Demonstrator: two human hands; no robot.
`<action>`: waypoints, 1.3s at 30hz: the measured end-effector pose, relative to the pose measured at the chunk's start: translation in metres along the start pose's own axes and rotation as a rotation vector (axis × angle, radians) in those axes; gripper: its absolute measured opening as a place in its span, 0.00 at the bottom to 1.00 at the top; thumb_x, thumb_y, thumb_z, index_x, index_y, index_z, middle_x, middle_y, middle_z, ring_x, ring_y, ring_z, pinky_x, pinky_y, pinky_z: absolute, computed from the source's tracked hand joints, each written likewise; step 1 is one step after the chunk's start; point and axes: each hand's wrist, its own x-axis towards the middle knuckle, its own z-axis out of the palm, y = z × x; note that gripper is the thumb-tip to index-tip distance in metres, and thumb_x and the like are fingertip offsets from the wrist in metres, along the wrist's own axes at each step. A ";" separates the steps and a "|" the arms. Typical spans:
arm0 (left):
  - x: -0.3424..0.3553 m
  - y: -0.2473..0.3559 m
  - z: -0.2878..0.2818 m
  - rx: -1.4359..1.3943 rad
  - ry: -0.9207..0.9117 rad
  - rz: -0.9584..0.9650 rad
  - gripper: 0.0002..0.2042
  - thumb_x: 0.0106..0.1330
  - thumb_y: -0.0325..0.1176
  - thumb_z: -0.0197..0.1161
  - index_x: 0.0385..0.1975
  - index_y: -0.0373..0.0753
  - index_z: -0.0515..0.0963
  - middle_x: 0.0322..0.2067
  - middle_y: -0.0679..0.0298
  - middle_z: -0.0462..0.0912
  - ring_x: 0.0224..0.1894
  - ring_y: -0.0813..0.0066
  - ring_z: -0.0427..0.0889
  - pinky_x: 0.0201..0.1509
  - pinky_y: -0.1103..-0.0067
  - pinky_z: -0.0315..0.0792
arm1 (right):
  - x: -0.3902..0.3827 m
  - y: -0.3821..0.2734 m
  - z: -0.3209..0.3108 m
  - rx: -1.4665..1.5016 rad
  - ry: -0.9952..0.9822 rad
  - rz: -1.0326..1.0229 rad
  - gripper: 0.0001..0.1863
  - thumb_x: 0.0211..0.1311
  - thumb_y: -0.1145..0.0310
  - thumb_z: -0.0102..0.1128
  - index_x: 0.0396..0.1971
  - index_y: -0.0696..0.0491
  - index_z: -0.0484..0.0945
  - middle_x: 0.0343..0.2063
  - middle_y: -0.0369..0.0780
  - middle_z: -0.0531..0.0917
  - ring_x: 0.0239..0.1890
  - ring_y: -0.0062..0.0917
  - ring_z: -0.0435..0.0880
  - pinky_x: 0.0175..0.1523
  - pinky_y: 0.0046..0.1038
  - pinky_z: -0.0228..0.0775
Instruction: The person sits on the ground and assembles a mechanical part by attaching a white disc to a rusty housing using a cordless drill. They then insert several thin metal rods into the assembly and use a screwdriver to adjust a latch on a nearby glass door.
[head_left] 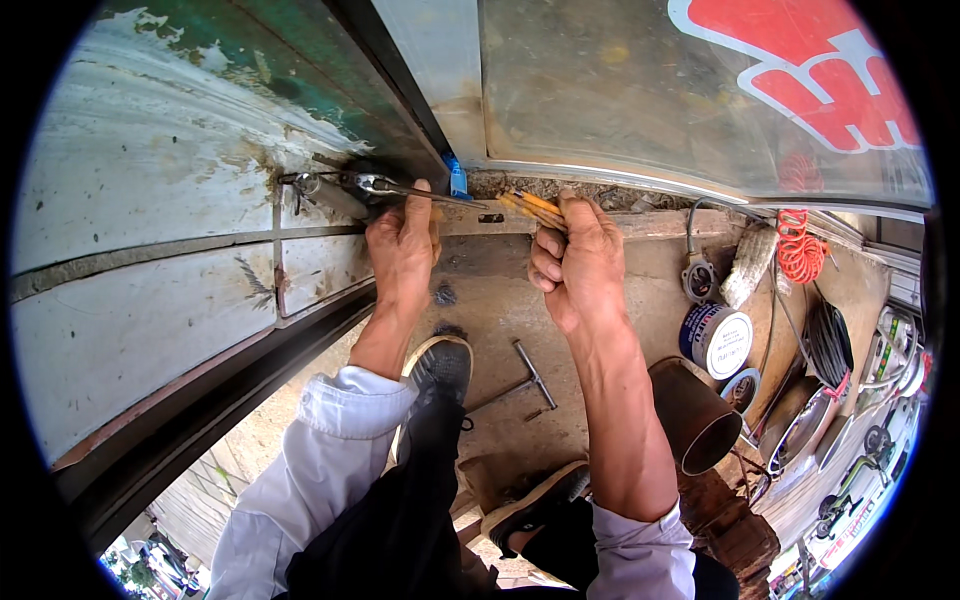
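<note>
My left hand (403,238) is closed, thumb up, on a thin metal rod (440,196) beside the corner of the tiled ledge. The rod's left end runs up to a shiny metal fitting (370,183) next to a grey cylinder (335,195); its thin tip points right, above a slot (490,218) in the sill. Across from it, my right hand (583,245) pinches slim yellow-orange pieces (537,207) between thumb and fingers. Their tips point left, toward the rod, apart from it; their exact kind I cannot make out. A small blue piece (457,178) stands at the frame's corner.
A glass panel (600,90) rises beyond the sill, and a white-tiled ledge (150,300) is at left. On the floor lie a T-handle wrench (535,375), a white-lidded tub (722,342) and a rusty can (695,415). A red coiled hose (800,250) and black cable (828,345) are at right.
</note>
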 end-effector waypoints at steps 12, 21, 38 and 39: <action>0.000 0.000 -0.002 -0.026 -0.030 0.010 0.22 0.70 0.52 0.68 0.23 0.40 0.76 0.13 0.75 0.67 0.14 0.86 0.61 0.18 0.83 0.54 | -0.004 0.021 -0.014 -0.878 0.025 -0.977 0.04 0.72 0.73 0.59 0.37 0.58 0.77 0.24 0.42 0.81 0.22 0.27 0.78 0.30 0.28 0.73; -0.001 0.002 -0.006 -0.049 -0.045 0.020 0.21 0.70 0.50 0.69 0.23 0.41 0.77 0.14 0.76 0.66 0.14 0.87 0.61 0.18 0.83 0.53 | -0.003 0.029 -0.012 -0.910 0.006 -0.993 0.03 0.70 0.76 0.62 0.38 0.58 0.78 0.28 0.46 0.83 0.26 0.31 0.81 0.35 0.30 0.76; 0.003 -0.002 -0.006 -0.056 -0.047 0.043 0.21 0.71 0.44 0.70 0.18 0.46 0.70 0.14 0.79 0.64 0.15 0.88 0.57 0.18 0.82 0.49 | -0.002 0.030 -0.006 -0.899 -0.022 -0.945 0.03 0.71 0.75 0.61 0.39 0.57 0.77 0.27 0.44 0.82 0.26 0.24 0.78 0.34 0.26 0.74; 0.004 -0.002 -0.006 -0.046 -0.045 0.045 0.21 0.71 0.44 0.70 0.17 0.46 0.70 0.14 0.79 0.64 0.15 0.88 0.57 0.18 0.82 0.49 | -0.002 0.030 -0.006 -0.898 -0.025 -0.951 0.03 0.71 0.75 0.61 0.39 0.57 0.77 0.27 0.43 0.82 0.26 0.24 0.78 0.34 0.26 0.74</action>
